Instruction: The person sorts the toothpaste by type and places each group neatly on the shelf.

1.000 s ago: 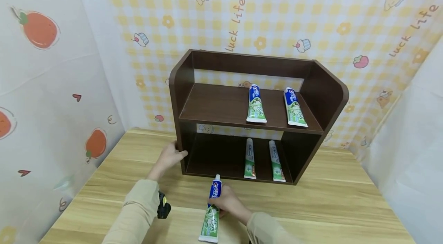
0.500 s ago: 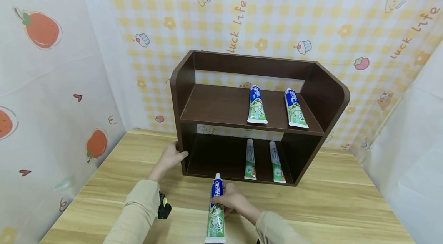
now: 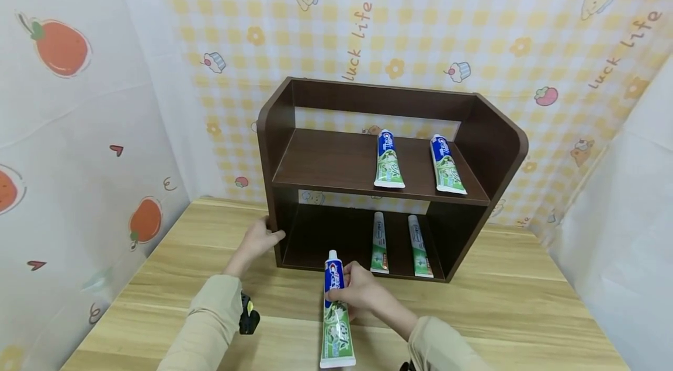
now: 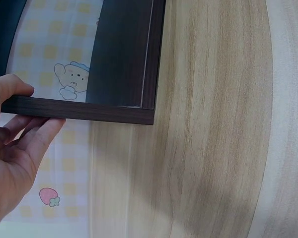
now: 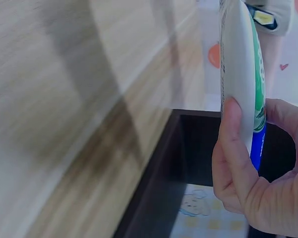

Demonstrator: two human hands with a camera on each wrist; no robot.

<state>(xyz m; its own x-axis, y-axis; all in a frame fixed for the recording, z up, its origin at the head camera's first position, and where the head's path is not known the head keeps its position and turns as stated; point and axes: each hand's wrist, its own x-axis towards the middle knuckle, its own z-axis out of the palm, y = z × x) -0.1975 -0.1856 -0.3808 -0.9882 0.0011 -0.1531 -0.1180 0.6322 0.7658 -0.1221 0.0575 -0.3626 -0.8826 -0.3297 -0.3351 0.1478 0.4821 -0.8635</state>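
My right hand [image 3: 357, 290] pinches a blue-and-green toothpaste tube [image 3: 336, 324] between thumb and fingers. The tube points cap-first toward the dark brown two-tier shelf [image 3: 326, 158], in front of its lower tier. In the right wrist view the toothpaste tube [image 5: 238, 64] shows its white back, with the fingers [image 5: 232, 134] against it. My left hand [image 3: 257, 239] grips the shelf's left side panel, thumb on the inner face and fingers outside, as the left hand [image 4: 20, 139] shows in the left wrist view.
Two blue-and-green tubes [image 3: 389, 160] [image 3: 447, 165] lie on the upper tier, centre and right. Below them, two grey-and-green tubes [image 3: 380, 243] [image 3: 420, 247] lie on the lower tier. The shelf stands on a wooden table [image 3: 526, 301], before a patterned cloth backdrop [image 3: 221, 125].
My right hand has carried the toothpaste tube slightly right and toward the shelf, and its cap end has swung a little leftward relative to its base. The left hand stays on the side panel.
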